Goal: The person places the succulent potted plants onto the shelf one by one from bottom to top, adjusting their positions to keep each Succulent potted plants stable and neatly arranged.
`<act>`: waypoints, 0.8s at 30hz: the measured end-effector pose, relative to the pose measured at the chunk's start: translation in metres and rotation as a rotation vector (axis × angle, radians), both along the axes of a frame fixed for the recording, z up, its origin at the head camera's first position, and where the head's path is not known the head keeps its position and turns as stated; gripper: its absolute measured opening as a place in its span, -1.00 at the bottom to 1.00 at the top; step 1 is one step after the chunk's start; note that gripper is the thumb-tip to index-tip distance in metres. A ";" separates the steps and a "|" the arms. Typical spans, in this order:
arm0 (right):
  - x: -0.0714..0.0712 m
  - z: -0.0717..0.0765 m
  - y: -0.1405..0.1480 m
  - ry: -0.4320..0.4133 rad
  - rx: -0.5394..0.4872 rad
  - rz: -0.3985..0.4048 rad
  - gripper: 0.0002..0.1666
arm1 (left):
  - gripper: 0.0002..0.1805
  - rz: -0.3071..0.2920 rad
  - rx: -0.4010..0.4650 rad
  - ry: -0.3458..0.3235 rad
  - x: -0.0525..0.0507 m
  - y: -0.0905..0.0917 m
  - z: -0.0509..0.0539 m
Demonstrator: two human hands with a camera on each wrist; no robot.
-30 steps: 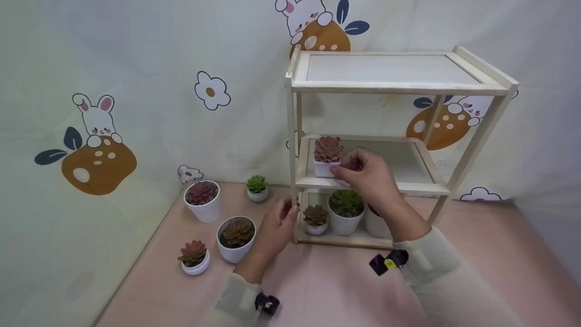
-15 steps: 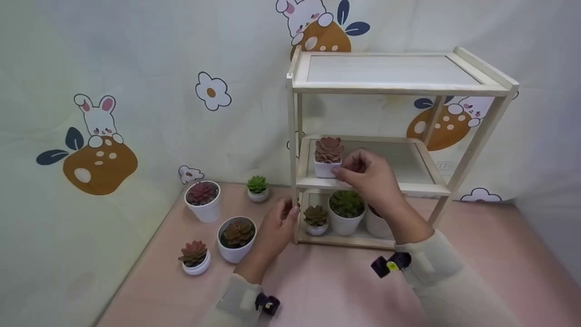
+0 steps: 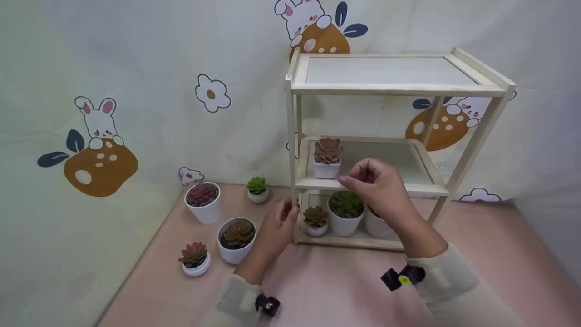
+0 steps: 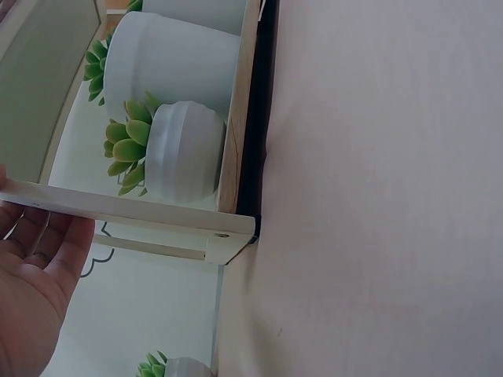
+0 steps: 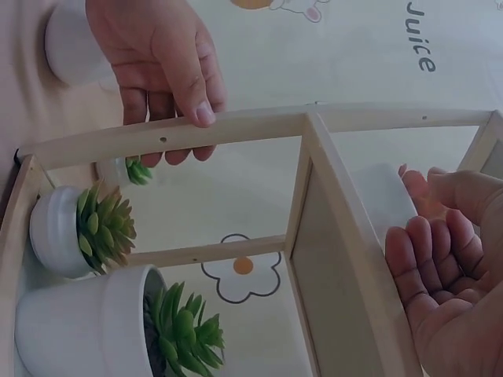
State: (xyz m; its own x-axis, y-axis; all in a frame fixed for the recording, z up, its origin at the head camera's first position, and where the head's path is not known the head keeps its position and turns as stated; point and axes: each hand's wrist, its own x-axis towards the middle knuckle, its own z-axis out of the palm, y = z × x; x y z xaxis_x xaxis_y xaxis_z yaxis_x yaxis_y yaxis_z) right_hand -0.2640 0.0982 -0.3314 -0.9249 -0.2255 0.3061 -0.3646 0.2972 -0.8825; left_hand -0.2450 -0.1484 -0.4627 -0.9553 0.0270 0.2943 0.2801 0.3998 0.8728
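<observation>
Trying to make sense of the hands here. What's actually being held?

Nothing, as far as can be seen, by the right hand [image 3: 380, 190]. Its fingers are loosely curled, and the square-potted pink succulent [image 3: 327, 159] is seen right beside the thumb tip, around 10 o'clock from that hand. Whether the pot is being touched can't be told, tbh.

And the left hand [image 3: 276, 229]?

Wrapped on the front left post [image 3: 291, 145] of the wooden rack [image 3: 363, 90]. It's shown best in the right wrist view: the post is gripped with the thumb on one side and the fingers on the other.

So where's the pink one been parked?

Upright on the middle shelf [image 3: 426, 189], by the front edge at the 9 o'clock end, roughly 1 o'clock from the left hand. At 6 o'clock below it, a small brownish succulent [image 3: 316, 220] is seated on the bottom shelf [image 3: 336, 244]. A bigger green succulent [image 3: 346, 209] is lined up at its 3 o'clock, then a white pot [image 3: 376, 227] partly covered by the right hand.

Anything on the tabletop [image 3: 159, 295]?

Yep, four more, all spread between 8 and 11 o'clock from the left hand.
</observation>
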 end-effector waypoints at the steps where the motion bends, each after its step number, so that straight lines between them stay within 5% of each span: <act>1: 0.002 0.000 0.003 -0.005 0.000 -0.002 -0.73 | -0.58 0.005 -0.001 -0.009 0.000 0.000 0.000; 9: 0.020 -0.002 0.034 -0.030 -0.005 -0.055 -0.65 | -0.58 0.012 0.004 -0.029 0.001 0.001 0.000; 24: 0.041 -0.021 0.098 0.067 -0.083 -0.199 -0.69 | -0.55 -0.006 0.006 0.002 -0.002 -0.001 -0.004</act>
